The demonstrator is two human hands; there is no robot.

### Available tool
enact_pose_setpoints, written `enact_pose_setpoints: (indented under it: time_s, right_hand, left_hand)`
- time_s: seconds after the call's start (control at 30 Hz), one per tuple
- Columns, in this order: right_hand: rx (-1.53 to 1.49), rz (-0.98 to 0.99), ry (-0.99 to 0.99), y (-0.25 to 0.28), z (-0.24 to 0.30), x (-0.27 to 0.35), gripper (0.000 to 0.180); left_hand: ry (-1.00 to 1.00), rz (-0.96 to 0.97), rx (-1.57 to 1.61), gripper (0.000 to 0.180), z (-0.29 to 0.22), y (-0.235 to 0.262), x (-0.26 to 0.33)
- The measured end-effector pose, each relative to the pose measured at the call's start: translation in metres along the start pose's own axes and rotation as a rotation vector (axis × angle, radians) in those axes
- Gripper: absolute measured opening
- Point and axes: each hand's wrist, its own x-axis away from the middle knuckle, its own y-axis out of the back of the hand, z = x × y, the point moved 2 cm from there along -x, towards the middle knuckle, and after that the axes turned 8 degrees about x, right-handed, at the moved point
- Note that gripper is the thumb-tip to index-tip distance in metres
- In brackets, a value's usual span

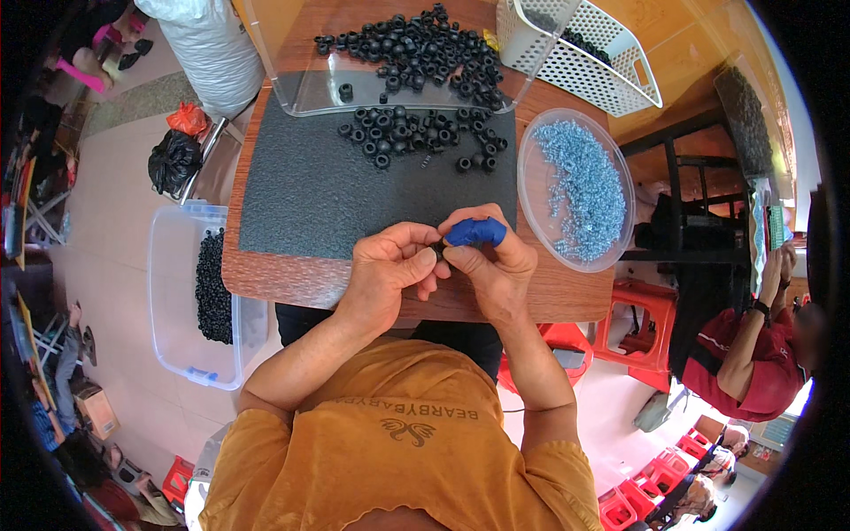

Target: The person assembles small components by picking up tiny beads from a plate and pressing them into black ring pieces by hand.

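Observation:
My left hand [388, 267] and my right hand [496, 270] meet over the near edge of the table. Between their pinched fingertips is a small black piece [438, 250], mostly covered by the fingers. Blue tape or a blue cover [475, 232] wraps the index finger of my right hand. Beyond my hands, a dark grey mat [301, 195] carries a loose group of small round black plastic pieces with holes [398, 133]. A tiny coil, perhaps a spring [427, 161], lies near them. Many small light-blue pieces [580, 190] fill a round clear tray [529, 208] at the right.
A clear bin [305, 111] on its side holds more black pieces at the back. Behind it stands a white perforated basket [611, 84]. At the left sits a clear box [181, 301] with small black rings. Red stools [642, 332] and a person in red [744, 363] are at the right.

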Motion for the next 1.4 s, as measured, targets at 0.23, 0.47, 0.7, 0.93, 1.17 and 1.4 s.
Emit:
enact_pose_setpoints:
  time_s: [0.23,0.47,0.7,0.93,1.17,1.4]
  right_hand:
    - [-0.006,-0.007,0.012,0.0,-0.002,0.0,0.018]
    - [0.04,-0.012,0.048,0.002,-0.003,0.001,0.018]
    - [0.157,0.027,0.145,0.005,0.004,0.002,0.018]
    - [0.487,0.057,0.281,0.009,0.025,-0.006,0.04]
    - [0.786,0.069,0.607,-0.004,0.017,-0.007,0.036]
    - [0.825,0.084,0.698,-0.005,0.013,-0.008,0.028]
  left_hand:
    - [-0.021,0.0,-0.079,0.018,-0.003,-0.003,0.001]
    - [-0.024,-0.018,-0.057,0.018,-0.001,-0.006,-0.002]
    - [-0.016,-0.04,-0.068,0.015,-0.002,-0.007,0.0]
    - [-0.038,-0.107,0.005,0.012,-0.005,-0.01,-0.003]
    - [-0.066,-0.116,0.005,0.01,-0.003,-0.013,-0.005]
    - [-0.052,-0.1,-0.014,0.012,-0.002,-0.009,-0.005]
